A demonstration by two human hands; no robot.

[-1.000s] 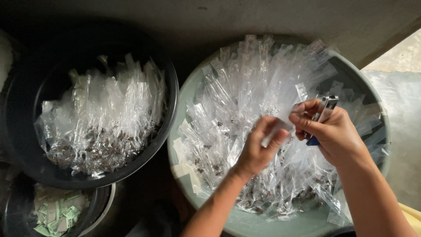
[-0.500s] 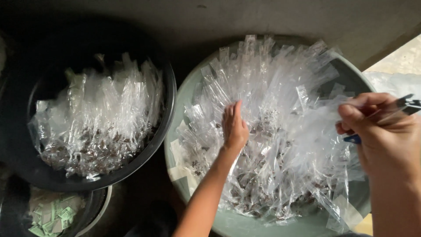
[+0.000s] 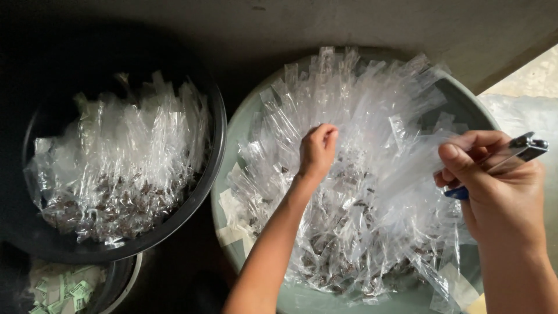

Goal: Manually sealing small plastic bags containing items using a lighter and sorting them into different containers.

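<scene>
left hand (image 3: 317,152) | right hand (image 3: 503,195) | bare forearms, no sleeves, no rings

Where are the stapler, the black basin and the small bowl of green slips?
stapler (image 3: 517,152), head view, on its metal top by the right hand's thumb.
black basin (image 3: 216,125), head view, on its right rim.
small bowl of green slips (image 3: 119,283), head view, on its right rim.

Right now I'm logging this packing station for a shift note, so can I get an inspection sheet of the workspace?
Surface: grey concrete floor, mostly shadowed.
Job's things: grey-green basin heaped with clear packets; stapler.
Clutter: black basin of similar packets; small bowl of pale green paper slips.
Grippers: left hand reaches into the packets; right hand holds the stapler.
Cables: nothing seen.
Surroundings: sunlit patch at right.
</scene>
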